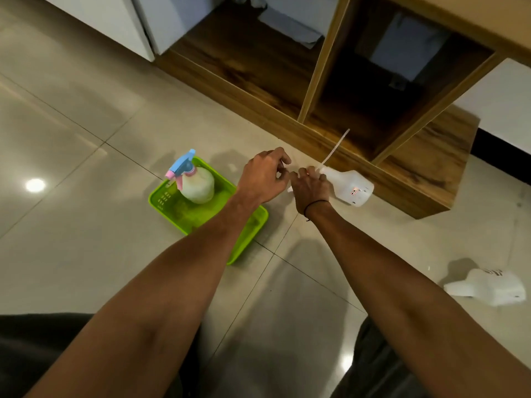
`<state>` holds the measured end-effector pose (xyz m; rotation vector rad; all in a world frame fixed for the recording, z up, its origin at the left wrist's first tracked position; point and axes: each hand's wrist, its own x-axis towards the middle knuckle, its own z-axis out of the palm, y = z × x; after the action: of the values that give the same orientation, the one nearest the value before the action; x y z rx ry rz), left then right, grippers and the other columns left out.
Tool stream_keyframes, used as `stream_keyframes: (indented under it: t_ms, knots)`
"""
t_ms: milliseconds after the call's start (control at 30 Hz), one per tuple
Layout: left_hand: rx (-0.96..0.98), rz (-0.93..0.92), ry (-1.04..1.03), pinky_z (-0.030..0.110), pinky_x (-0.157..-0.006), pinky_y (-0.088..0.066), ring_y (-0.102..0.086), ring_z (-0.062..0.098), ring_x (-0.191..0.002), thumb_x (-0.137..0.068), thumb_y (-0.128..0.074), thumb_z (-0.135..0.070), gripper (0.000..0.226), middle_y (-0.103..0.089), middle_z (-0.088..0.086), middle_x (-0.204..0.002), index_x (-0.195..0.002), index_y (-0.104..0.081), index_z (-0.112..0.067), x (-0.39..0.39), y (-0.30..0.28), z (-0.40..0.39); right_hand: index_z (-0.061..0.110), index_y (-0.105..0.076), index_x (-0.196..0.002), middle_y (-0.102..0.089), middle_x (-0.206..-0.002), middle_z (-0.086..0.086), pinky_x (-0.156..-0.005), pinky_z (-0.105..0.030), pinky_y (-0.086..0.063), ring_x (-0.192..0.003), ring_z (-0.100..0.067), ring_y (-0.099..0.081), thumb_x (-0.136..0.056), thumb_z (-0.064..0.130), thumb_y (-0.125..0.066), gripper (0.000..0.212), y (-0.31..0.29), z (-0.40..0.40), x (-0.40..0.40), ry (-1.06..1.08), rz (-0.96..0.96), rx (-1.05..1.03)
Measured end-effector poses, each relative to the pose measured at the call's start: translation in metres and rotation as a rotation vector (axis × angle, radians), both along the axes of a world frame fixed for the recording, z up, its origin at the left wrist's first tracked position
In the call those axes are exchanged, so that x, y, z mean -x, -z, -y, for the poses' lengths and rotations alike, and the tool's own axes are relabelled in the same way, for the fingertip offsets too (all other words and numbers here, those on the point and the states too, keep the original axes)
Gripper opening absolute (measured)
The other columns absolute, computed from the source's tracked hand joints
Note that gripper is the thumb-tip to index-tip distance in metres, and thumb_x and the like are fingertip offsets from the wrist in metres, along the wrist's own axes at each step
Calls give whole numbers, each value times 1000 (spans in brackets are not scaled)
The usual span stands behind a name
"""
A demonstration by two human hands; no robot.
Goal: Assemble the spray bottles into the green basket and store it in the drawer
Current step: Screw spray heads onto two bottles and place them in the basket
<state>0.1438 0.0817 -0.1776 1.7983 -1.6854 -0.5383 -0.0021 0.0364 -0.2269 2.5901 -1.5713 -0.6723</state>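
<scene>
Bare forearms nearest, reaching over tiled floor (86, 124). Beyond, wooden cabinet (287, 90); green basket (201, 216) holding one assembled spray bottle (198, 183). Right hand (311, 188) clenched on white bottle (352, 188)'s neck; left hand (265, 176) half-curled, empty-looking. Dip tube (334, 147) sticking out: liable to bend or snag if forced.

Glossy beige tile floor (86, 124); open wooden cabinet (287, 90); white wall (500, 93).

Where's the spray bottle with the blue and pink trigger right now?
The round pale spray bottle with the blue and pink trigger stands upright in the green plastic basket, left of both hands.
</scene>
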Motion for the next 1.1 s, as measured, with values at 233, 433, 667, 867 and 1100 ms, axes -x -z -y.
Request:
stream_keyframes:
  t_ms: [233, 433, 667, 867, 1100]
  knots:
    - [-77, -28, 8, 35, -80, -55, -73, 22, -88, -87, -67, -20, 20, -78, -3, -90, -107, -69, -20, 3, 19, 8, 9, -57, -136, -56, -135, -14, -96, -44, -57, -135, -36, -46, -93, 7, -68, 44, 21, 15, 5, 70, 71, 67]
    - [-157, -42, -36, 37, -81, -58, -73, 28, -88, -78, -63, -30, 21, -76, -5, -78, -97, -72, -25, 9, 22, 9, 12, -44, -135, -66, -120, -17, -72, -48, -56, -101, -44, -68, -84, -4, -70, 59, 2, 17, 10, 202, 427, 109]
    - [-322, -531, -118, 44, -92, -62, -76, 27, -95, -96, -67, -52, 41, -80, 7, -94, -111, -75, -15, 15, 30, 18, 18, -42, -116, -73, -98, -16, -67, -44, -51, -84, -47, -68, -98, 26, -67, 32, -21, 15, 13, 214, 730, 162]
    - [-399, -1057, -242, 37, -80, -64, -75, 20, -90, -103, -68, -24, 18, -78, 14, -106, -116, -71, -12, 29, 32, 22, 22, -46, -123, -76, -110, -8, -78, -45, -48, -99, -43, -67, -91, 9, -58, 36, -33, -1, -14, 386, 926, 118]
    - [-251, -1125, -406, 28, -67, -61, -69, 18, -75, -101, -70, -12, 13, -71, 16, -95, -112, -69, -6, 17, 25, 34, 32, -50, -130, -71, -124, 11, -96, -47, -55, -122, -20, -59, -89, 23, -67, 46, -42, 19, 11, 416, 1016, -121]
